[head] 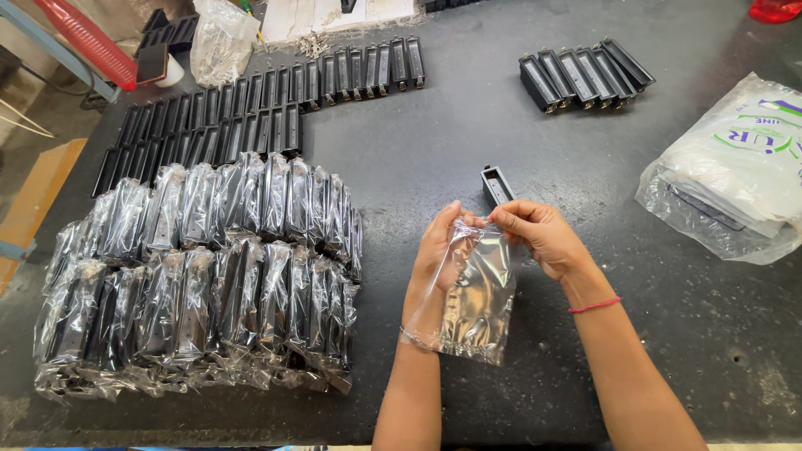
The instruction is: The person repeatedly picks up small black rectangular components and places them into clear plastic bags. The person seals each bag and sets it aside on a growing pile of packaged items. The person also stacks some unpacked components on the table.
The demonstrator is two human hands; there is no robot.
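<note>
A small clear plastic bag (478, 294) hangs between both hands, above the dark table. My left hand (436, 250) pinches one side of its top edge and my right hand (543, 238) pinches the other side. Nothing shows inside the bag. Just beyond my fingers a single black rectangular part (496, 184) stands on the table. At the far right of the table sits a short row of the same black parts (585, 75).
A big stack of bagged black parts (200, 276) fills the left side. Behind it lie long rows of unbagged black parts (251, 113). A white pack of plastic bags (735, 167) lies at the right. A red roll (88, 42) rests at the top left.
</note>
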